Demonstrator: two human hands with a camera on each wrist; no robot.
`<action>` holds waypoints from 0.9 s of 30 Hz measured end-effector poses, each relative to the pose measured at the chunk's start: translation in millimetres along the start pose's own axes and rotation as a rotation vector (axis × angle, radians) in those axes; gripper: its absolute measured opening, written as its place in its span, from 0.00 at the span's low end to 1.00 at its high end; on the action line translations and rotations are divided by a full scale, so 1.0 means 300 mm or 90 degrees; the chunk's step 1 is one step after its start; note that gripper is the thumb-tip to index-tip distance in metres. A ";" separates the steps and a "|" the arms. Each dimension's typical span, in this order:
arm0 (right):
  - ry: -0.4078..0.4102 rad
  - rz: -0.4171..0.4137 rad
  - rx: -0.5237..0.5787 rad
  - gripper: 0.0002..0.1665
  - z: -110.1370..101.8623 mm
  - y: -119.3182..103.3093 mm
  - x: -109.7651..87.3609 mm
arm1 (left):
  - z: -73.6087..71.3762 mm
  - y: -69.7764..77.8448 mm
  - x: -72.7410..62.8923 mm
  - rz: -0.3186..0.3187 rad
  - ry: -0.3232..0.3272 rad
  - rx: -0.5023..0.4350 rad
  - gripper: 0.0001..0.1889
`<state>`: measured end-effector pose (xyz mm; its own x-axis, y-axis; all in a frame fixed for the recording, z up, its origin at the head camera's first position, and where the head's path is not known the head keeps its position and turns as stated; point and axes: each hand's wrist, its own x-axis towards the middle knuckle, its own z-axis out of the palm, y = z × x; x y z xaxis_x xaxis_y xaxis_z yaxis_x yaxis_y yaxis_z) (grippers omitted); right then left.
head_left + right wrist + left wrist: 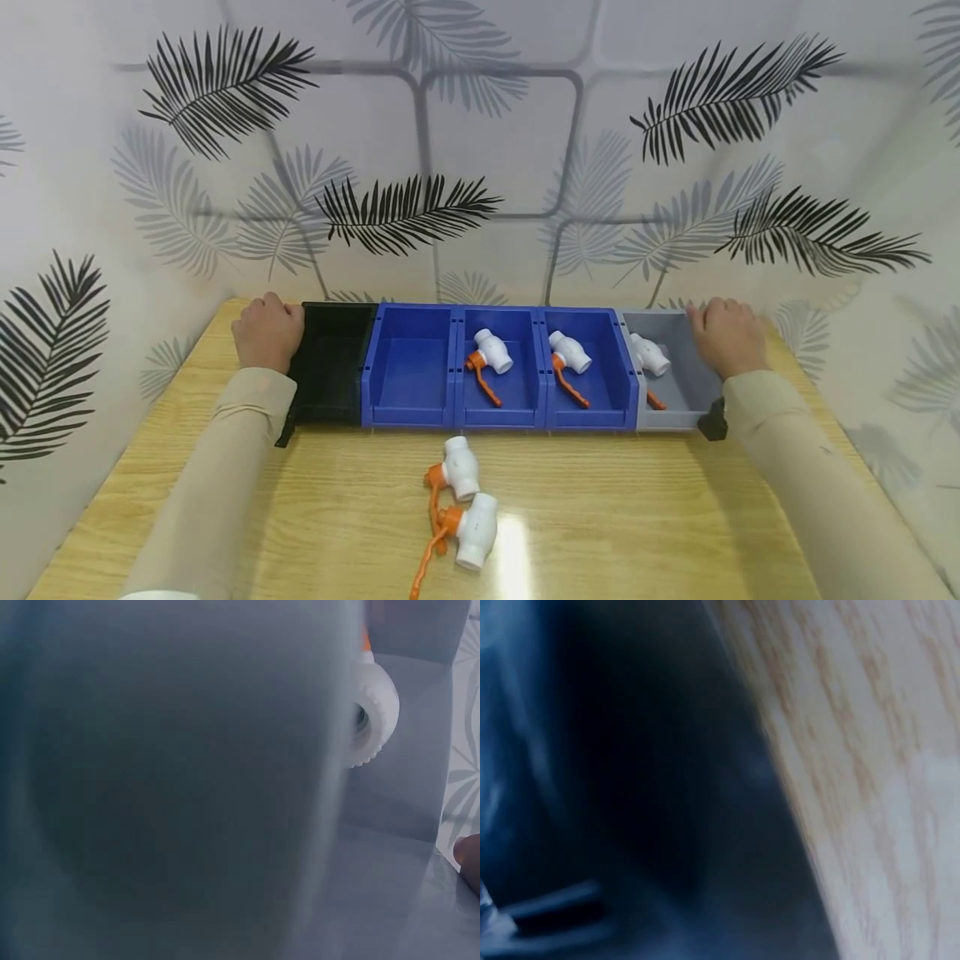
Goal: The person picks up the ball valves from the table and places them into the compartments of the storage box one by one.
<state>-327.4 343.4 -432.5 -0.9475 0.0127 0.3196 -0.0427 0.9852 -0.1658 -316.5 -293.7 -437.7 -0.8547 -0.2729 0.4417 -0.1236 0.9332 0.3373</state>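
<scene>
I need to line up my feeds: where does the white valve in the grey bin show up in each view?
Head: right of centre; the white valve lies in the left part of the grey bin, left of the right hand.
Left wrist: not in it; only a blurred dark surface and wood tabletop.
Right wrist: upper right, partly hidden.
Shared landmark: the grey bin, in the head and right wrist views.

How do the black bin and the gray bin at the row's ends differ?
Position: the black bin ends the row on the left, the gray bin on the right.
Contents: a white valve lies in the gray bin; none shows in the black bin.
Hands: the left hand grips the black bin's outer side, the right hand the gray bin's.
Both have open tops.
</scene>
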 end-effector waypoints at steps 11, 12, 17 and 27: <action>0.026 0.017 0.015 0.27 0.014 -0.013 0.006 | 0.006 -0.001 0.004 -0.006 0.000 0.001 0.16; 0.027 0.019 0.016 0.26 0.015 -0.014 0.005 | 0.007 -0.001 0.005 -0.006 0.002 0.002 0.16; 0.037 0.024 0.006 0.25 0.018 -0.014 -0.006 | 0.010 0.003 0.000 -0.008 0.003 0.003 0.16; 0.064 0.037 -0.006 0.27 0.023 -0.026 -0.010 | 0.010 0.000 0.004 0.001 0.032 0.012 0.15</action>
<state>-326.3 334.3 -438.7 -0.9119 0.0872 0.4010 0.0153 0.9837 -0.1790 -319.0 -293.3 -439.8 -0.8281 -0.2831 0.4839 -0.1327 0.9376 0.3214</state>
